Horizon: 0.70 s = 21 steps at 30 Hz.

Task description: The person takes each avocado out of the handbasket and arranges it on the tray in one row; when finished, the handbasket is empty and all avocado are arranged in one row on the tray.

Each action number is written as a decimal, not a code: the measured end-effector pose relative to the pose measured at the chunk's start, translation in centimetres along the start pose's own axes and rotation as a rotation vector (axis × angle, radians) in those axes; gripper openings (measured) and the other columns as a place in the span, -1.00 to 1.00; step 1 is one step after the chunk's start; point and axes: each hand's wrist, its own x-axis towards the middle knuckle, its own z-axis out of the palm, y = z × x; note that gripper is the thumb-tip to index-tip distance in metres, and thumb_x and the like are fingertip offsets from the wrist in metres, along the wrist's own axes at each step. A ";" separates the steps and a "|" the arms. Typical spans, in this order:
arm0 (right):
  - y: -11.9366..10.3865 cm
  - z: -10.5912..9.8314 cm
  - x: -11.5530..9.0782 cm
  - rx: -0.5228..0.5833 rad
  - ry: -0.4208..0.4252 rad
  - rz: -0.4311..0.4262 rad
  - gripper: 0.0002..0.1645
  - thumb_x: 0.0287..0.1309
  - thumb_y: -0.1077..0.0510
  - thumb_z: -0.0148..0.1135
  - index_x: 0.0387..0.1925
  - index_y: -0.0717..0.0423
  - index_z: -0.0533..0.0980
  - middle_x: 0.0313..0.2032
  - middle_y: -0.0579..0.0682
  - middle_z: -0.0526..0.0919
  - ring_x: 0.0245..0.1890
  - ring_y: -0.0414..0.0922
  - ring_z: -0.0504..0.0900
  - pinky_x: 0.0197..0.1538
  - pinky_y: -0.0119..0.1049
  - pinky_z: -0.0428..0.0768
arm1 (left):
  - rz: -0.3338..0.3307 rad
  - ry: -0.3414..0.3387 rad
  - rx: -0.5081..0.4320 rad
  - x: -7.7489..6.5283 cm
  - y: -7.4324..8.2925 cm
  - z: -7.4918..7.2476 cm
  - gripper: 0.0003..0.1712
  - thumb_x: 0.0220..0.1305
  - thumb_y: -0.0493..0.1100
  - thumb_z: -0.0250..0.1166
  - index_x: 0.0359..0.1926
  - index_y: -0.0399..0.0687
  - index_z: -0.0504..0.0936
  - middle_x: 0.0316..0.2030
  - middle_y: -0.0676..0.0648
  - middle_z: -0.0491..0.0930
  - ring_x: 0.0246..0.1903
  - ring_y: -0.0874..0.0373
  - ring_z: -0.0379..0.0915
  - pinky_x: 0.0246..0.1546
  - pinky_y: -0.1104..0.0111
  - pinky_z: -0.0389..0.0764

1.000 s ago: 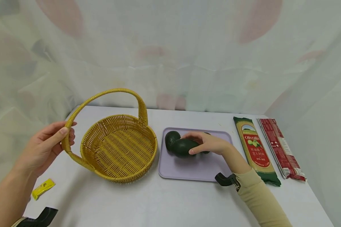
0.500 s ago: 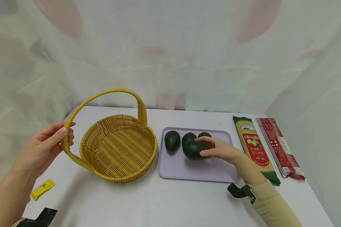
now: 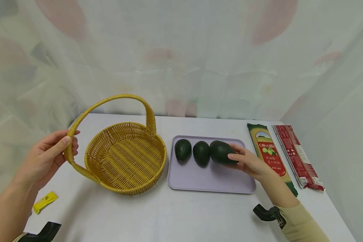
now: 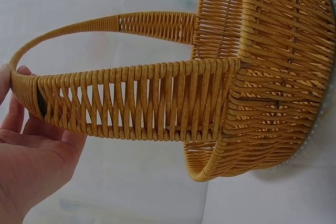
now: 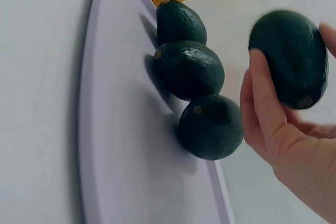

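Observation:
My left hand [image 3: 49, 156] grips the handle of a yellow woven basket [image 3: 125, 164], thumb on the near side. The basket is tilted toward me with nothing inside. In the left wrist view the fingers wrap the end of the handle's arch. My right hand [image 3: 249, 162] holds a dark green avocado [image 3: 222, 153] above the right half of a pale purple tray [image 3: 196, 181]. Three more avocados lie in a row on the tray: a left one [image 3: 183, 149], a middle one [image 3: 201, 153] and a right one [image 5: 211, 128], mostly hidden behind the held fruit in the head view.
To the right of the tray lie a green and gold pasta packet [image 3: 270, 153] and a flat red packet [image 3: 297, 156]. A small yellow wrapped snack [image 3: 45, 202] is on the white table below my left hand. A pale curtain [image 3: 181, 60] hangs behind.
My right hand has moved right with the avocado, from over the left and middle fruits to over the right one. The middle avocado now shows whole. My left hand and the basket stay put.

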 end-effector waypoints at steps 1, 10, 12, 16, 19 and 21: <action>0.1 -0.1 -0.1 0.028 0.021 0.006 -0.30 0.31 0.13 0.18 0.37 0.21 0.15 0.21 0.12 0.28 0.08 -0.08 0.49 0.13 -0.16 0.54 | 0.000 0.000 0.000 0.0 0.0 0.0 -0.58 0.47 -0.52 -0.26 0.10 -0.41 0.49 -0.22 -0.16 0.63 -0.26 0.11 0.61 -0.22 0.40 0.63; 0.2 -0.9 -1.4 0.219 0.198 0.056 -0.08 0.37 0.11 0.10 0.51 0.23 -0.19 0.34 0.13 0.08 0.01 -0.24 0.50 0.08 -0.38 0.53 | 0.004 -0.014 -0.010 0.0 0.0 0.0 -0.58 0.47 -0.53 -0.27 0.11 -0.43 0.48 -0.21 -0.17 0.62 -0.25 0.11 0.61 -0.20 0.40 0.63; 0.2 -1.0 -1.4 0.233 0.237 0.054 -0.06 0.36 0.10 0.12 0.52 0.19 -0.19 0.37 0.12 0.04 0.03 -0.25 0.47 0.08 -0.41 0.52 | 0.002 -0.010 -0.007 0.0 0.0 0.0 -0.58 0.47 -0.53 -0.27 0.11 -0.43 0.48 -0.20 -0.16 0.62 -0.25 0.11 0.61 -0.20 0.40 0.63; 0.5 -1.2 -1.3 0.255 0.313 0.046 -0.02 0.34 0.07 0.17 0.53 0.15 -0.20 0.40 0.10 0.01 0.03 -0.27 0.44 0.07 -0.47 0.50 | 0.002 -0.003 -0.005 0.0 0.0 0.1 -0.58 0.47 -0.53 -0.26 0.11 -0.43 0.48 -0.19 -0.17 0.62 -0.25 0.11 0.62 -0.19 0.39 0.63; 1.0 -1.3 -0.9 0.270 0.371 0.047 -0.02 0.32 0.07 0.20 0.51 0.17 -0.17 0.38 0.09 0.06 0.03 -0.29 0.44 0.06 -0.49 0.49 | 0.002 -0.002 -0.005 0.0 0.0 0.1 -0.58 0.47 -0.53 -0.26 0.10 -0.42 0.49 -0.20 -0.16 0.62 -0.25 0.11 0.62 -0.19 0.40 0.63; 1.3 -1.3 -0.6 0.249 0.407 0.052 -0.06 0.31 0.07 0.21 0.50 0.19 -0.10 0.37 0.09 0.11 0.05 -0.29 0.42 0.06 -0.51 0.47 | 0.001 0.000 -0.002 0.0 0.0 0.1 -0.58 0.47 -0.52 -0.25 0.10 -0.42 0.49 -0.20 -0.16 0.62 -0.25 0.11 0.62 -0.20 0.40 0.63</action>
